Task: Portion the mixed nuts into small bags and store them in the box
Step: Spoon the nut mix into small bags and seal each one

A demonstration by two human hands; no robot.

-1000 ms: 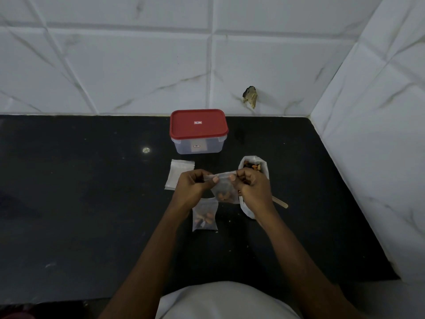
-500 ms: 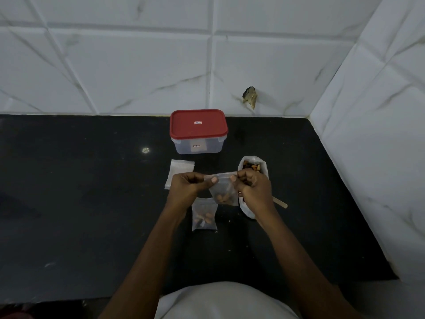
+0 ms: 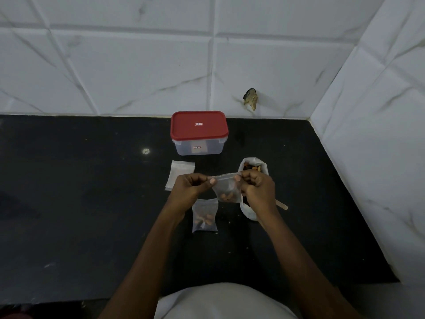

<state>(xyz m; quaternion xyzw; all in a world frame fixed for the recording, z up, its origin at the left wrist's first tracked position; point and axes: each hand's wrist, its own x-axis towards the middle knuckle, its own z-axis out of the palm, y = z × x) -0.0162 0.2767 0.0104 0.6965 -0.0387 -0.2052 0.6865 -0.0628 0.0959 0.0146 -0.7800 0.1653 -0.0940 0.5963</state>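
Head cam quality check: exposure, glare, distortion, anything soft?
Head view: dim overall, black counter swallows detail; one small glint left of the box; tile lines bow from the wide lens; held bag sharp, nuts inside readable.

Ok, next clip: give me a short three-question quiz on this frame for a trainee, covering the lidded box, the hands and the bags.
1. True or false: the red lid sits on the clear rectangular plastic box.
2. What do the left hand and right hand pinch between them? A) a metal spoon B) a small clear plastic bag of nuts C) a glass jar
3. How many filled small bags lie on the black counter?
Key: 1 true; 2 B; 3 one, the filled bag beside the left wrist.
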